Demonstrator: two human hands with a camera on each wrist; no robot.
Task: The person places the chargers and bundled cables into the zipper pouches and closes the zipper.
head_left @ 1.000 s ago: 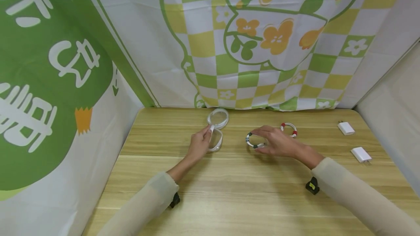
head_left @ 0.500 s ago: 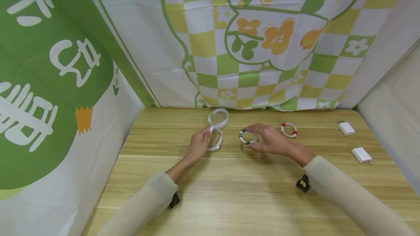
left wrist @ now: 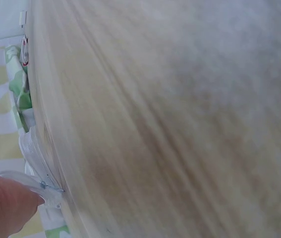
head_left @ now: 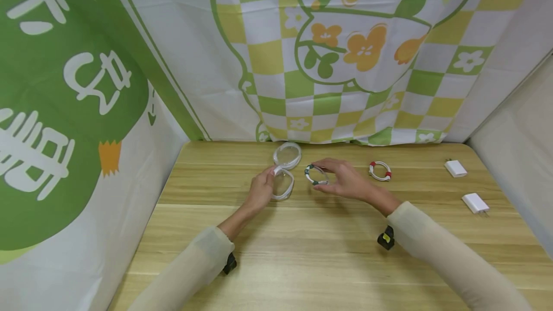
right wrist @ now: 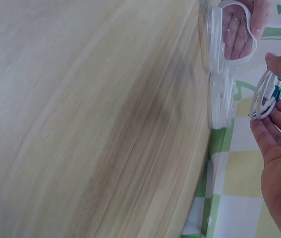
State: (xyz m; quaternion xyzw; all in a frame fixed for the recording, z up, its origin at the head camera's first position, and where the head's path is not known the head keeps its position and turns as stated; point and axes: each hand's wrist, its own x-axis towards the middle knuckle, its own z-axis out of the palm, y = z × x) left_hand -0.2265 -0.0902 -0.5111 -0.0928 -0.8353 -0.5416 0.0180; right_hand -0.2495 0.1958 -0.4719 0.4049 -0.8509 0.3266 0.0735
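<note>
My left hand (head_left: 260, 191) pinches the raised clear lid (right wrist: 238, 62) of a round transparent case (head_left: 291, 191) with a white rim. Through that lid its fingers show in the right wrist view. Held up off the table between the thumb and fingers of my right hand (head_left: 343, 181) is a coiled white charging cable (right wrist: 265, 96) with green ties. The coil is to the right of the lidded case, a short gap away. Behind that case lies a second round clear case (head_left: 298, 161). In the left wrist view, the left hand covers part of the lid.
Another coiled white cable (head_left: 375, 177) with red ties lies right of the right hand. Two white charger plugs (head_left: 456, 169) sit farther right. A printed cloth (head_left: 298, 85) hangs along the back edge of the wooden table (head_left: 302, 253).
My right hand has moved left with the green-tied cable, closer to the near case, leaving the red-tied coil fully visible. The left hand has stayed nearly in place on the lid.
</note>
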